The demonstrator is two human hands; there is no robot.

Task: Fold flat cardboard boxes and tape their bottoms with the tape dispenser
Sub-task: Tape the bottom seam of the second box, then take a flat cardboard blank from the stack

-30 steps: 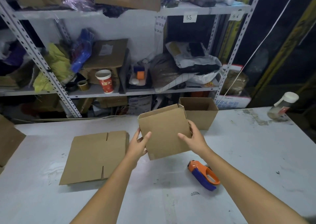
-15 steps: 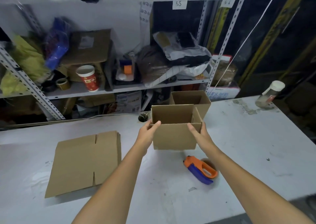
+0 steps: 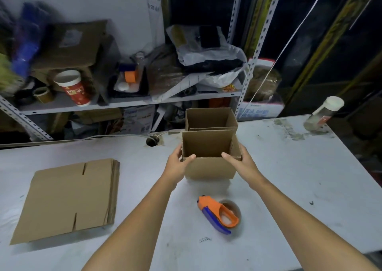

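- cardboard box (image 3: 209, 167) sits open-top on the table (image 3: 289, 188), mid-far
- left hand (image 3: 177, 165) grips its left wall, thumb over the rim
- right hand (image 3: 241, 163) clamps the right wall
- tape dispenser (image 3: 219, 213) lies nearer, untouched

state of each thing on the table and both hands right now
held box: upright, top open, on table
back box: upright, top open
flat cardboard stack: unfolded, lying flat
tape dispenser: lying on its side, untouched
bottle: tilted, capped
left hand: gripping held box
right hand: gripping held box
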